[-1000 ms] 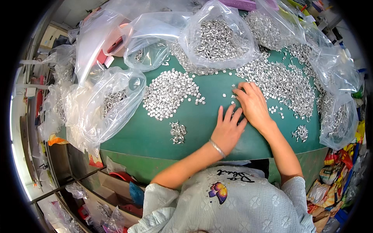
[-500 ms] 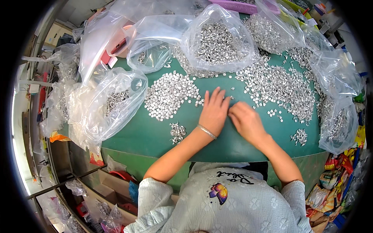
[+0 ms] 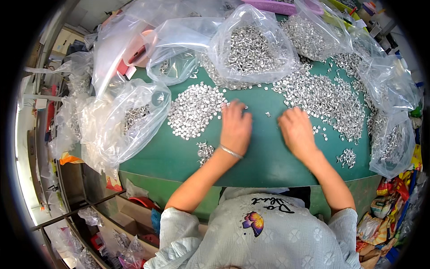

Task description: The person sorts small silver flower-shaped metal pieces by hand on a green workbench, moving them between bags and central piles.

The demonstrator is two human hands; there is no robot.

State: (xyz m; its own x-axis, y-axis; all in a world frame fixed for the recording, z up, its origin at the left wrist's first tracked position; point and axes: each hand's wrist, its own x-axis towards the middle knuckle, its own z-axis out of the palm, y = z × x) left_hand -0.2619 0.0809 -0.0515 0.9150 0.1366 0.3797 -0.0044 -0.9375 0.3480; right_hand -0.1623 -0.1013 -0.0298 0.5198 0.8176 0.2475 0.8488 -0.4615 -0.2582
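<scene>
My left hand [image 3: 236, 127], a silver bangle on its wrist, lies at the right edge of a heap of small pale silver metal pieces [image 3: 192, 112]. Its fingers are slightly blurred, stretched forward and apart, with one or two small pieces by the tips. My right hand [image 3: 297, 132] rests palm down, fingers bent and a little apart, at the near left edge of a wide spread of curved silver metal pieces [image 3: 333, 105]. Nothing shows in its fingers; the underside is hidden. Between the hands one small metal piece [image 3: 268, 114] lies on the green table [image 3: 264, 157].
Clear plastic bags of metal pieces stand around the table: a full bag [image 3: 251, 49] at the back, another bag [image 3: 130, 119] at left, one [image 3: 387, 148] at right. Small clusters lie near each forearm, a left one [image 3: 205, 152] and a right one [image 3: 347, 158]. A purple basket [image 3: 268, 6] sits far back.
My hands were side by side near the middle and have moved apart. The left has shifted left to the pale heap, the right slightly right and forward to the spread pieces.
</scene>
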